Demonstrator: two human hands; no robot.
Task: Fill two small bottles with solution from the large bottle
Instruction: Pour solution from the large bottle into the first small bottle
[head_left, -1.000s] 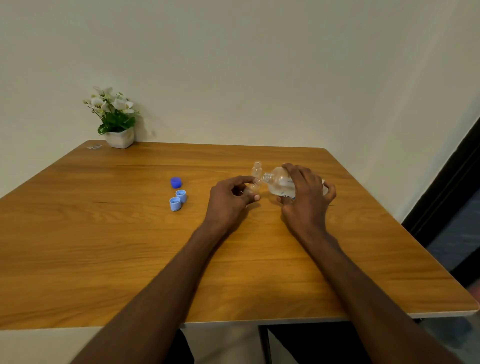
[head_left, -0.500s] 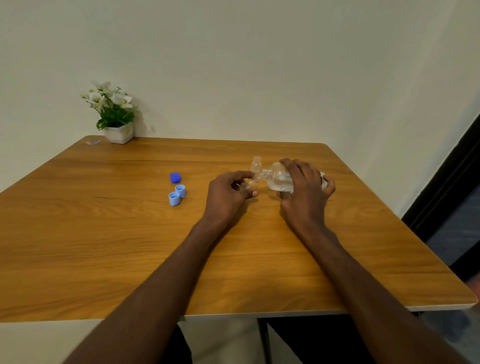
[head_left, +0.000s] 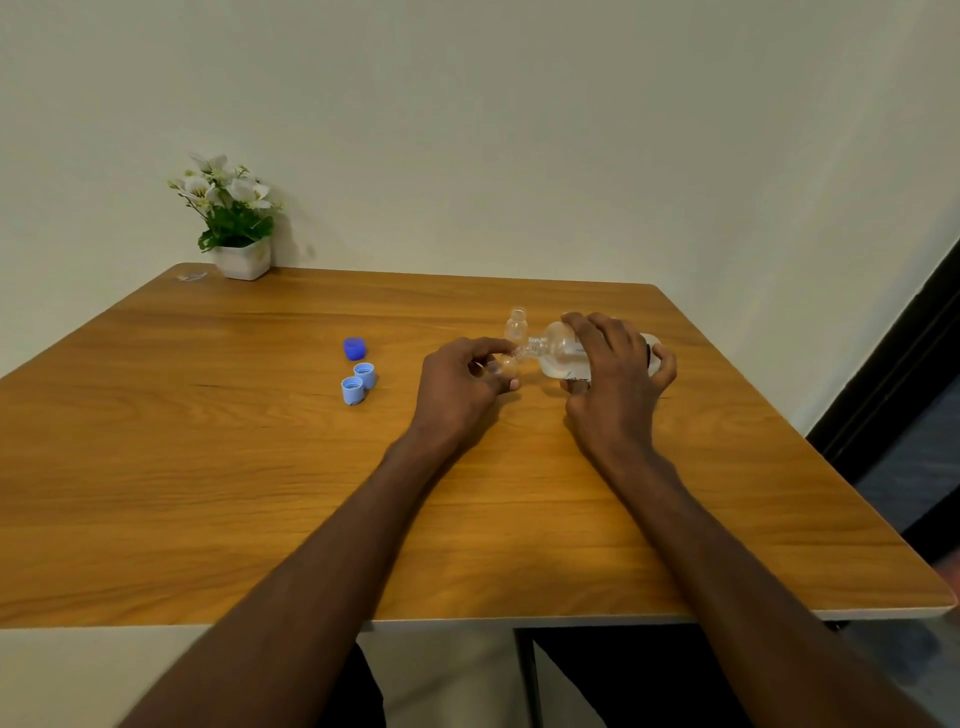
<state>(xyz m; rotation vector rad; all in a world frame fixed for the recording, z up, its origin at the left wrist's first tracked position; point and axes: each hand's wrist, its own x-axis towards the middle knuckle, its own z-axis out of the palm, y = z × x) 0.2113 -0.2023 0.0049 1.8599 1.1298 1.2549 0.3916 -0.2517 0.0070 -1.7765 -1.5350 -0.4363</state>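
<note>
My right hand (head_left: 618, 379) grips the large clear bottle (head_left: 558, 353), tipped on its side with its open neck pointing left. Its mouth meets the top of a small clear bottle (head_left: 503, 365), which my left hand (head_left: 457, 389) holds between thumb and fingers just above the wooden table (head_left: 208, 493). A second small clear bottle (head_left: 517, 325) stands upright and uncapped right behind them. Most of the held small bottle is hidden by my fingers.
Three loose caps lie left of my hands: a dark blue cap (head_left: 355, 348) and two light blue caps (head_left: 364, 375) (head_left: 352, 390). A white pot of flowers (head_left: 234, 223) stands at the far left corner. The table's right edge borders a dark doorway.
Both hands hold the same pouring pose. Only the camera has shifted a little; the bottles keep their places relative to each other.
</note>
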